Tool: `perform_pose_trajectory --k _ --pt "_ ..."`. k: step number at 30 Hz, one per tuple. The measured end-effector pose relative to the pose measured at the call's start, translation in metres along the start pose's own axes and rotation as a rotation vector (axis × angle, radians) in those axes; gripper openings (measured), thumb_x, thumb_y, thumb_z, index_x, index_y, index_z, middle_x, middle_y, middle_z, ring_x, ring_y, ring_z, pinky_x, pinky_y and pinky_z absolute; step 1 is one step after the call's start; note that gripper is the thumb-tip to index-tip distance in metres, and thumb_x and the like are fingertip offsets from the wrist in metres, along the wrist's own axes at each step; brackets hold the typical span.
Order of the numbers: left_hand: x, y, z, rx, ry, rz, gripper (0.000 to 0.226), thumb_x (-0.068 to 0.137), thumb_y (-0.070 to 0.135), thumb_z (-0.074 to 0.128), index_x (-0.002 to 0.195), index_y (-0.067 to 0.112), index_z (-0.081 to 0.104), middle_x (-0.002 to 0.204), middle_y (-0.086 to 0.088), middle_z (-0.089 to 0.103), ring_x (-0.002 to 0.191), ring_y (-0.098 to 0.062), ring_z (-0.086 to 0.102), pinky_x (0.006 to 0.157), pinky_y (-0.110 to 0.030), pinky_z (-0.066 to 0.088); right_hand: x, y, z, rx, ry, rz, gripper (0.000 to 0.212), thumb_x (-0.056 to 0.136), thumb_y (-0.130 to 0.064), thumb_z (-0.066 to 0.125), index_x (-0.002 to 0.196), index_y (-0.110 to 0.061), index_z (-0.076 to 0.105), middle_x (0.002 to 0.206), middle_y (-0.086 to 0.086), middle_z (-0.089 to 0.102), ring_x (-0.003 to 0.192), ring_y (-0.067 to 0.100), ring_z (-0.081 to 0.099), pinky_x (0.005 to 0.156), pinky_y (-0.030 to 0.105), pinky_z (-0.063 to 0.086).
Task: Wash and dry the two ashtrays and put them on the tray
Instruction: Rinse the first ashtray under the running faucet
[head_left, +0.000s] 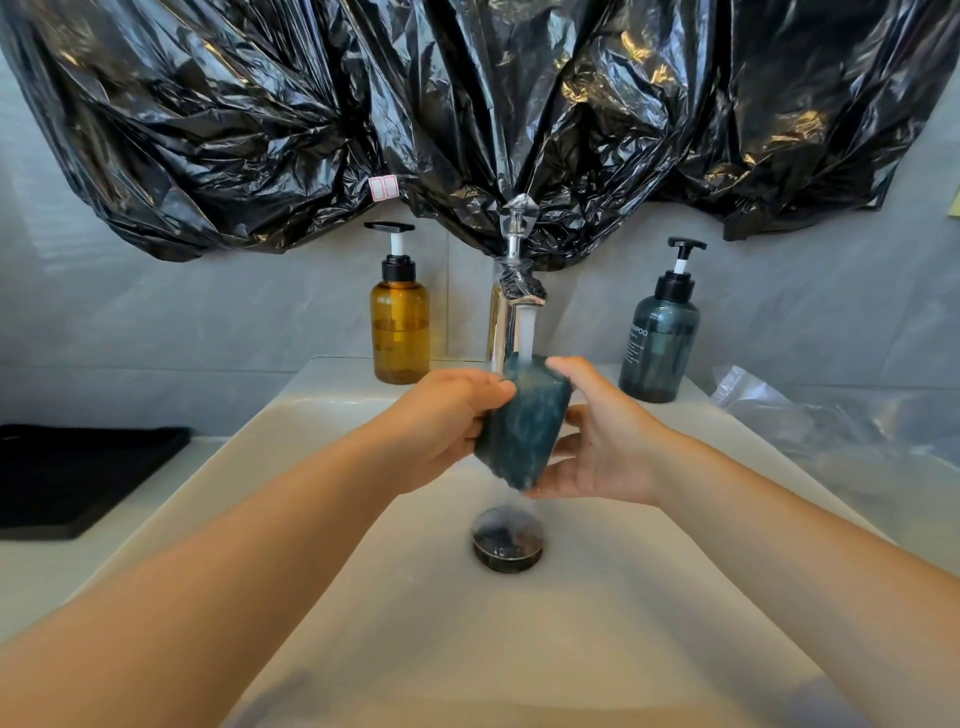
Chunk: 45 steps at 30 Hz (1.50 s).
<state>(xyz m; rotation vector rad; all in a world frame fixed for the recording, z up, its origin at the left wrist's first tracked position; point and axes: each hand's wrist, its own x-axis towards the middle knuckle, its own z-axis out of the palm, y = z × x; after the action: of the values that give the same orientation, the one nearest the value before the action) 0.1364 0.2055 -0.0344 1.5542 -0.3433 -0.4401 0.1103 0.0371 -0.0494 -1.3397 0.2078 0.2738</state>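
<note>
1. Ashtray (524, 421), dark teal, tilted on edge over the sink (322, 415), under running water from the tap (511, 312).
2. Left hand (447, 421) grips its left edge; right hand (597, 441) fingers wrap its right side.
3. Black tray (78, 473) on the counter, left of the sink.

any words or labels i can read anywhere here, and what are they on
"MPOO": on the dark teal pump bottle right of the tap; its first letters turn out of sight.
Smaller lines beneath it on that bottle: too small to read.
Small white sticker with red outlines on the black plastic sheet: no text can be made out.
Amber pump bottle: no label visible.
</note>
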Motion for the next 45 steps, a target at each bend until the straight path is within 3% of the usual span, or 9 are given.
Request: perform_pose_trajectory --k 4,7,11,18,21,24,31,37,45 --pt "-0.0027 0.0033 0.0005 -0.056 -0.009 -0.004 0.022 0.099 0.019 0.047 0.113 0.007 0.059 0.109 -0.01 0.068 0.102 -0.024 0.064 0.087 -0.035 0.052 0.0023 0.0021 0.0035 -0.198 0.015 -0.148 0.061 0.075 -0.053 0.069 0.125 -0.021 0.054 0.124 0.012 0.056 0.113 0.038 0.058 0.096 0.052 0.052" --pt "-0.0015 0.0025 -0.0002 -0.104 0.037 0.02 0.021 0.1 0.016 0.047 0.112 0.005 0.06 0.111 -0.011 0.066 0.108 -0.027 0.061 0.097 -0.041 0.048 0.0057 0.0012 0.003 -0.187 -0.019 -0.138 0.072 0.072 -0.063 0.068 0.131 -0.026 0.052 0.128 0.01 0.057 0.114 0.039 0.06 0.101 0.057 0.045" --pt "-0.0025 0.0017 -0.0001 -0.083 0.005 0.028 0.022 0.099 0.015 0.047 0.115 0.005 0.06 0.113 -0.013 0.067 0.108 -0.027 0.061 0.093 -0.037 0.05 0.0064 0.0022 -0.0005 0.064 -0.108 0.047 0.089 0.071 -0.067 0.067 0.137 -0.013 0.041 0.128 0.027 0.057 0.105 0.046 0.065 0.091 0.056 0.052" --pt "0.001 0.0027 -0.0048 -0.208 0.071 -0.067 0.033 0.099 0.02 0.048 0.129 0.007 0.05 0.124 -0.013 0.062 0.113 -0.03 0.06 0.099 -0.045 0.048 0.0051 0.0004 0.0033 -0.215 -0.008 -0.204 0.07 0.067 -0.049 0.077 0.129 -0.028 0.053 0.128 0.009 0.058 0.113 0.033 0.059 0.09 0.047 0.055" --pt "0.0018 0.0005 -0.0039 -0.183 0.061 -0.044 0.03 0.099 0.016 0.046 0.127 0.005 0.051 0.124 -0.014 0.06 0.113 -0.028 0.058 0.102 -0.045 0.045 0.0071 -0.0004 0.0002 -0.087 -0.041 -0.057 0.082 0.066 -0.064 0.071 0.131 -0.021 0.05 0.129 0.016 0.056 0.113 0.041 0.06 0.097 0.054 0.049" --pt "0.0002 0.0021 -0.0019 -0.13 0.008 -0.04 0.028 0.1 0.016 0.046 0.124 0.004 0.053 0.119 -0.012 0.061 0.112 -0.027 0.058 0.101 -0.043 0.045 0.0049 0.0013 -0.0005 0.025 -0.082 0.039 0.084 0.071 -0.066 0.066 0.136 -0.017 0.043 0.132 0.023 0.053 0.111 0.045 0.061 0.084 0.054 0.056" --pt "0.0011 0.0009 -0.0029 -0.131 0.034 -0.044 0.029 0.099 0.015 0.047 0.125 0.004 0.052 0.124 -0.014 0.061 0.113 -0.029 0.059 0.098 -0.044 0.047 0.0041 -0.0001 0.0015 -0.184 -0.015 -0.17 0.077 0.065 -0.054 0.074 0.131 -0.024 0.05 0.129 0.011 0.054 0.112 0.035 0.058 0.087 0.046 0.054" --pt "0.0027 -0.0027 -0.0009 -0.096 0.01 -0.022 0.025 0.1 0.016 0.045 0.118 0.002 0.055 0.121 -0.016 0.062 0.114 -0.031 0.058 0.103 -0.049 0.044 0.0057 0.0014 -0.0007 0.059 -0.091 0.099 0.083 0.074 -0.065 0.066 0.137 -0.017 0.041 0.133 0.027 0.05 0.111 0.049 0.06 0.085 0.058 0.055" --pt "0.0025 0.0007 -0.0058 -0.268 0.044 -0.129 0.033 0.101 0.018 0.043 0.132 0.008 0.044 0.128 -0.014 0.058 0.12 -0.035 0.054 0.104 -0.054 0.04 0.0031 -0.0005 0.003 -0.384 0.045 -0.195 0.073 0.066 -0.044 0.082 0.129 -0.026 0.051 0.126 0.007 0.061 0.113 0.03 0.059 0.098 0.05 0.05"
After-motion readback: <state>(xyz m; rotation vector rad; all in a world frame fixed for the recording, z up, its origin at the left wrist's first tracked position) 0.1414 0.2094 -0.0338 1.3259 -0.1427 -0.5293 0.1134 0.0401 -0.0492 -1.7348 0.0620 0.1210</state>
